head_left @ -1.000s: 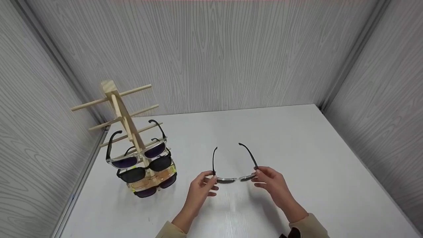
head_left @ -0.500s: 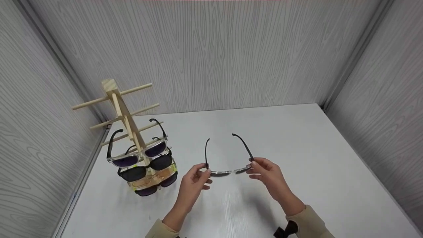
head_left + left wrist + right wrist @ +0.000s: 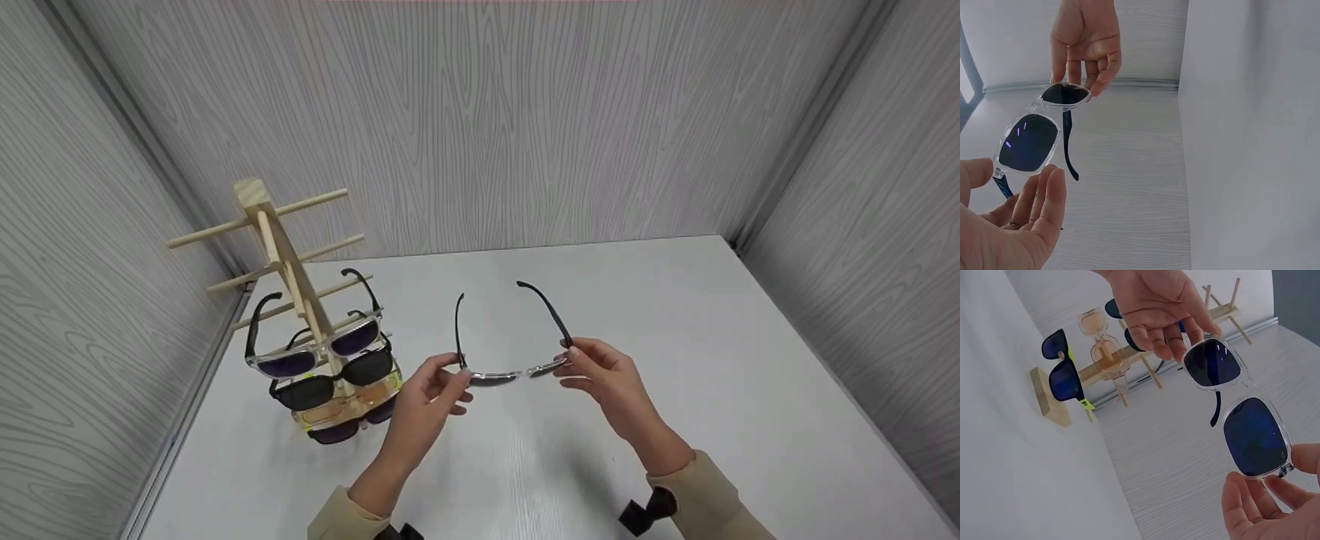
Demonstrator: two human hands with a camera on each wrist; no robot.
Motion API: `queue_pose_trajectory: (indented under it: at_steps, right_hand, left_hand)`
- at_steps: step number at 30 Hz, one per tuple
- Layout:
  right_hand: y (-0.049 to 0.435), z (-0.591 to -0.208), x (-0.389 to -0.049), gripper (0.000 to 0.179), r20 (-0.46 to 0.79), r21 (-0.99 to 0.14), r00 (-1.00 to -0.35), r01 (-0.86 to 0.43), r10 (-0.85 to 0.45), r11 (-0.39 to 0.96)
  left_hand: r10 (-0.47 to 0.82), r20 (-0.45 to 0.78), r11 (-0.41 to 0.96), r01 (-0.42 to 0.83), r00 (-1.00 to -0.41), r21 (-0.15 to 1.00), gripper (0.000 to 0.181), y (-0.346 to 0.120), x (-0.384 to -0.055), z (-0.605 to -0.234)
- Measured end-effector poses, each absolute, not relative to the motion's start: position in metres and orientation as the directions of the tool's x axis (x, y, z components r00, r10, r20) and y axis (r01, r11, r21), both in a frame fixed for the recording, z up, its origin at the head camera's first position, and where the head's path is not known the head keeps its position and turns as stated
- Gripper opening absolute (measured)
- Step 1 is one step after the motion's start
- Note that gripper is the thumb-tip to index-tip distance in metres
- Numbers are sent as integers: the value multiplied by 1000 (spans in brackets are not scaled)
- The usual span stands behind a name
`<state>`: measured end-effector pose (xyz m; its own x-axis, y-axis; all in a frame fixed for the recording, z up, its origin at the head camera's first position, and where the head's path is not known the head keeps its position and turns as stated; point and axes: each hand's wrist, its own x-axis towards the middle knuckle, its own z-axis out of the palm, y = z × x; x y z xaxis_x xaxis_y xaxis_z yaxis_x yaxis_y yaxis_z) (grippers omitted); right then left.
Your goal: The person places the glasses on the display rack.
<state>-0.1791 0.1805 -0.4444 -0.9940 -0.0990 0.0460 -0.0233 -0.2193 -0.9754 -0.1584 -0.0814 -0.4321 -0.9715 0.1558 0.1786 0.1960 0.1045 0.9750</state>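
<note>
A pair of sunglasses [image 3: 493, 379] with a clear frame, dark lenses and black temples is held up above the table, its temples spread and pointing away from me. My left hand [image 3: 421, 409] pinches the frame's left corner between thumb and fingers. At the opposite corner my right hand [image 3: 616, 386] holds it the same way. In the left wrist view the dark lens [image 3: 1030, 143] sits just above the left fingertips. From the right wrist, the other lens [image 3: 1256, 436] shows bluish between clear rims.
To the left stands a wooden display rack [image 3: 289, 262] with crossbars; its upper bars are bare. Several sunglasses hang lower on it, including a clear-framed pair [image 3: 289, 365] and a black pair [image 3: 311, 392]. Grey wood-grain walls [image 3: 480, 127] enclose the white table [image 3: 750, 375].
Both hands have moved the sunglasses up and slightly left in the head view, away from my body. The grip at both corners is unchanged, and the rack has stayed put.
</note>
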Motion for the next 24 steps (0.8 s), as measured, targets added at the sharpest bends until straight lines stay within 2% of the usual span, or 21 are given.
queue_pose_trajectory:
  at_steps: [24]
  right_hand:
    - [153,-401,-199,29,159,-963,-969,-110,-190,-246]
  left_hand:
    - [8,261,178,259,-965,949,40,-99,-147,-390]
